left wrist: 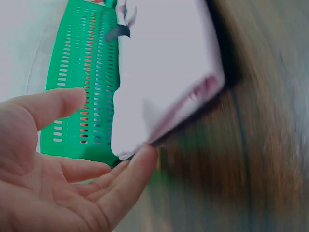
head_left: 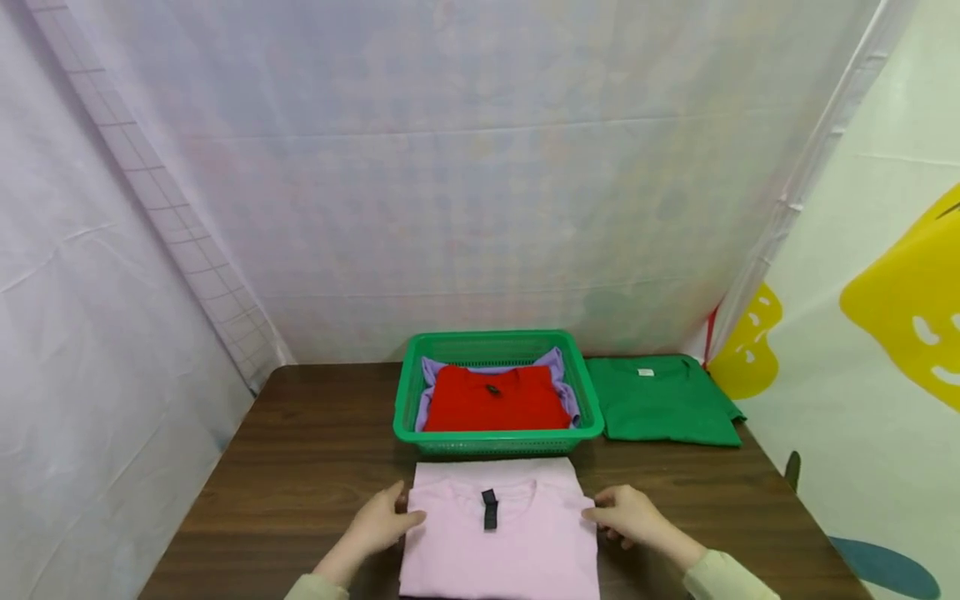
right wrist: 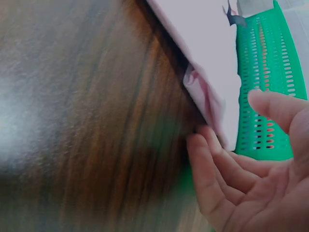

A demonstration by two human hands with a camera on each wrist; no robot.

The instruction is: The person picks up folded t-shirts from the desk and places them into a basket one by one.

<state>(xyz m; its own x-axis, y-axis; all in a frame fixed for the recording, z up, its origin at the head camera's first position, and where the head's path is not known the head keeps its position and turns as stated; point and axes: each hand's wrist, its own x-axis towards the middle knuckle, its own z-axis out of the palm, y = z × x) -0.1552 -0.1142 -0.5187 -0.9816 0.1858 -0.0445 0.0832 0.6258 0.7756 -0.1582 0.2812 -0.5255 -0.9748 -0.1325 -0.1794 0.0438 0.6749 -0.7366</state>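
A folded pale pink T-shirt (head_left: 504, 554) with a black neck label lies on the table near its front edge. At its left side is my left hand (head_left: 378, 521), thumb apart from the fingers; in the left wrist view its fingertips (left wrist: 145, 157) meet the shirt's lower edge. My right hand (head_left: 633, 518) mirrors this on the right side, fingers relaxed, with fingertips (right wrist: 205, 135) right at the folded edge in the right wrist view. Neither thumb presses the cloth in the wrist views.
Just beyond the shirt stands a green plastic basket (head_left: 498, 437) holding a folded red shirt (head_left: 495, 404) over purple cloth (head_left: 555, 367). A folded green shirt (head_left: 667, 404) lies to its right. White curtains (head_left: 480, 208) rise behind the brown wooden table (head_left: 300, 467).
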